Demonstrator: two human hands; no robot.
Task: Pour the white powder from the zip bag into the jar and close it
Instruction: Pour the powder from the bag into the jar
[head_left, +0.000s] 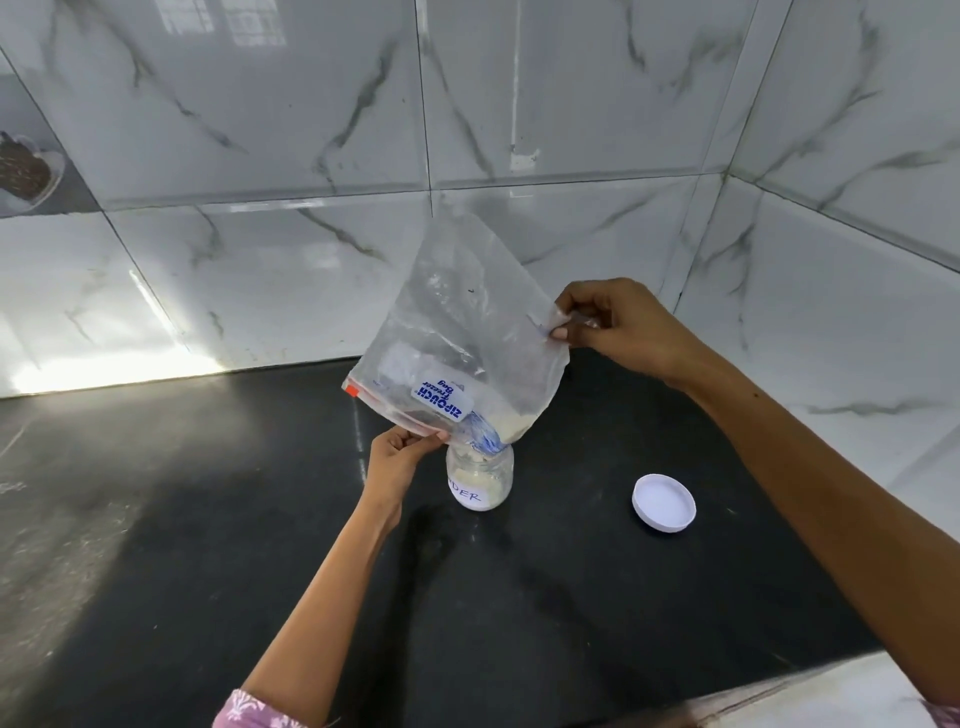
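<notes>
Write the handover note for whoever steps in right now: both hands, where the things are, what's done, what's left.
Left hand: pinches the zip bag at its mouth edge, beside the jar.
Right hand: pinches the bag's raised corner, keeping it tipped mouth down.
Things: the jar stands open on the black counter, the bag's low corner at its mouth. White powder sits in that corner; some is already in the jar. The white lid lies on the counter to the jar's right.
Done: bag opened, pouring under way.
Left: empty the rest of the powder, put the bag aside, fit the lid on the jar.
</notes>
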